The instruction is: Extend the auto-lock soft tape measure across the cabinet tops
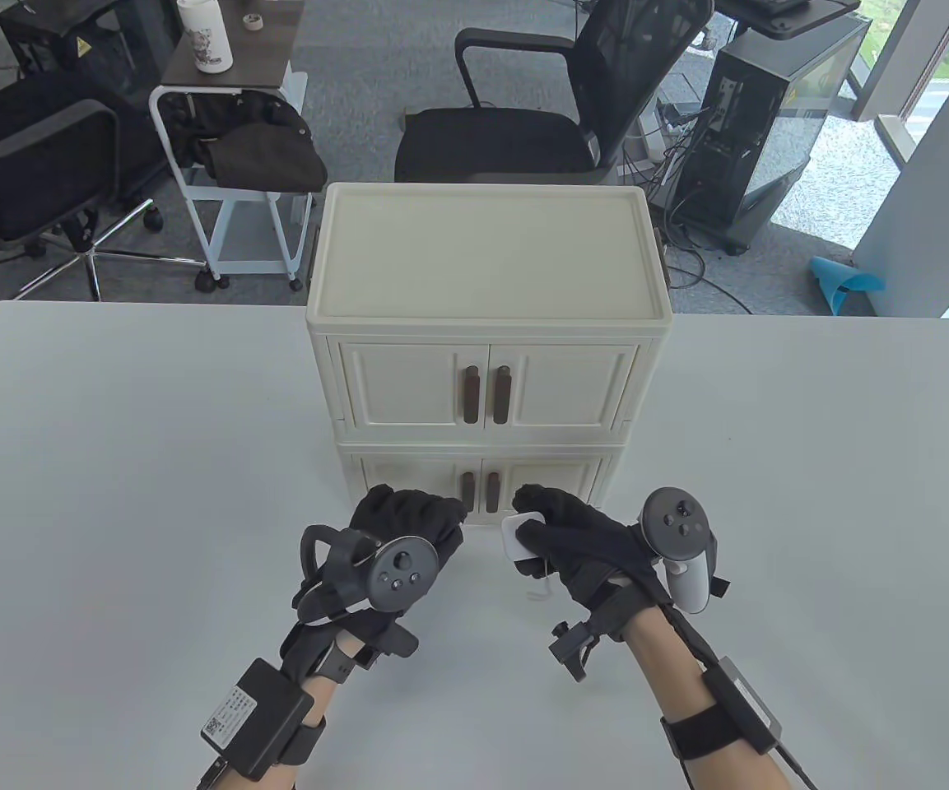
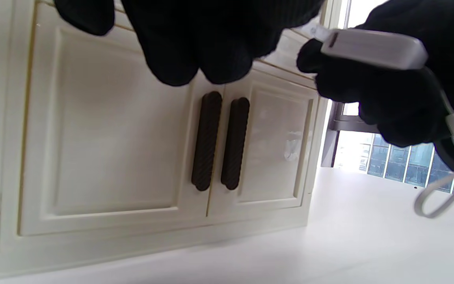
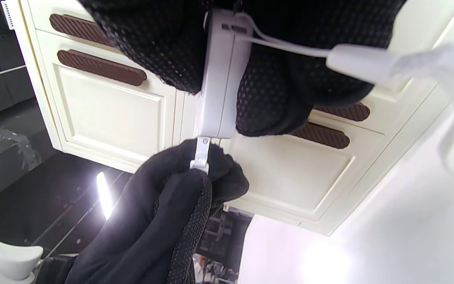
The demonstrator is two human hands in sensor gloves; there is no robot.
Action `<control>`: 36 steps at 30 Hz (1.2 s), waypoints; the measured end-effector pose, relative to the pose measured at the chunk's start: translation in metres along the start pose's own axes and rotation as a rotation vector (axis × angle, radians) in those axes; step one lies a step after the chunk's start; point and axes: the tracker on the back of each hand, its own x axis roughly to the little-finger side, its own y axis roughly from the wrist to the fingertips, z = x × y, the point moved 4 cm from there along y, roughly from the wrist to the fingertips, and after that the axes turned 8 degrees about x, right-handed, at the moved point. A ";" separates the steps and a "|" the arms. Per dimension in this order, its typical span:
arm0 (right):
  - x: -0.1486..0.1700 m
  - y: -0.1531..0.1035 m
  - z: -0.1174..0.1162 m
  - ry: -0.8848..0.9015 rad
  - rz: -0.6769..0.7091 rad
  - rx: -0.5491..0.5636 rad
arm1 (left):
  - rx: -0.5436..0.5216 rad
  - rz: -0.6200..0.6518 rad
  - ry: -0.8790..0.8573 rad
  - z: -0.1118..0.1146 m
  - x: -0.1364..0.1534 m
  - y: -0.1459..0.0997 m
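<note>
A cream two-tier cabinet (image 1: 486, 255) stands on the white table (image 1: 112, 461). My right hand (image 1: 556, 527) holds the white tape measure case (image 1: 518, 535) just in front of the lower doors. The case also shows in the left wrist view (image 2: 373, 47) and the right wrist view (image 3: 221, 79). My left hand (image 1: 421, 518) is close beside it on the left. In the right wrist view, its fingertips (image 3: 211, 177) pinch the tape's end tab (image 3: 201, 154), which sticks out only a little from the case. A white wrist loop (image 2: 447, 189) hangs from the case.
The cabinet's brown door handles (image 2: 219, 142) are right behind the hands. The cabinet top (image 1: 482, 247) is flat with a raised rim. Behind the table are office chairs (image 1: 540, 99), a small cart (image 1: 227, 164) and a computer tower (image 1: 770, 123).
</note>
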 end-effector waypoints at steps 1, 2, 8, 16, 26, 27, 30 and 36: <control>0.000 0.000 -0.002 0.002 -0.001 -0.003 | 0.004 0.004 0.002 0.001 -0.002 0.001; 0.001 0.001 -0.005 0.001 -0.001 -0.007 | 0.009 0.008 0.004 0.002 -0.003 0.002; 0.001 0.002 -0.015 0.003 -0.003 -0.027 | 0.019 0.024 0.020 0.004 -0.010 0.004; 0.001 0.002 -0.020 0.009 -0.016 -0.063 | 0.017 0.023 0.015 0.005 -0.010 0.002; 0.018 0.000 -0.025 -0.262 -0.162 -0.120 | 0.094 -0.058 -0.025 0.033 0.022 -0.020; 0.020 0.000 -0.025 -0.330 -0.189 -0.110 | 0.099 -0.069 -0.038 0.036 0.025 -0.022; 0.027 0.003 -0.029 -0.476 -0.233 -0.122 | 0.094 -0.089 -0.053 0.044 0.032 -0.030; 0.052 0.013 -0.045 -0.518 -0.338 -0.166 | 0.083 -0.109 -0.127 0.058 0.045 -0.040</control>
